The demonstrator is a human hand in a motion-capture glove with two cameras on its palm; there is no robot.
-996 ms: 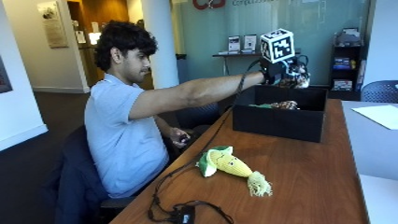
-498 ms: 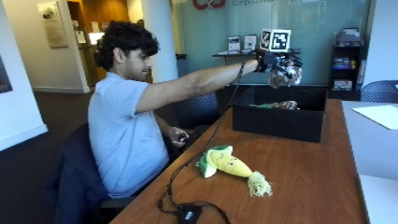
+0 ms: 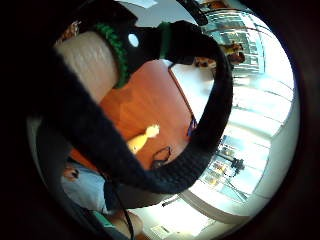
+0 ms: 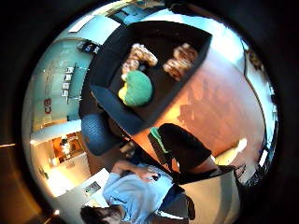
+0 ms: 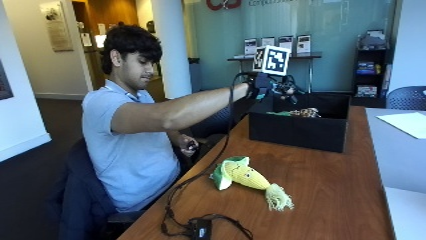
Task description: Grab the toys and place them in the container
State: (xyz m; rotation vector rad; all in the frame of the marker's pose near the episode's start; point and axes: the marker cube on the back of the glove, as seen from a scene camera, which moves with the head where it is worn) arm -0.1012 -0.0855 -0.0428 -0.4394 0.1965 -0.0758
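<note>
The gloved right hand (image 5: 266, 86) is held raised just beside the near corner of the black container (image 5: 299, 131), which stands at the far part of the wooden worktop (image 5: 333, 190); whether its fingers are apart or together cannot be told, since the outside view hides them and the palm views show only glove and strap; nothing is seen held in it.

Inside the container a green-and-yellow soft toy (image 4: 135, 88) and two brownish toys (image 4: 180, 60) are seen lying on the floor of the box; one toy is left out, a plush corn cob (image 5: 247, 176) lying on its side on the worktop, well apart from the container and nearer the person.

The cob is judged to be light, soft and squashy, not fragile and unlikely to slip, its knitted surface giving purchase; the yellow body at mid-length is judged the best place to be taken hold of, since the green leaves at one end and the pale tassel at the other would flop and let it dangle.
</note>
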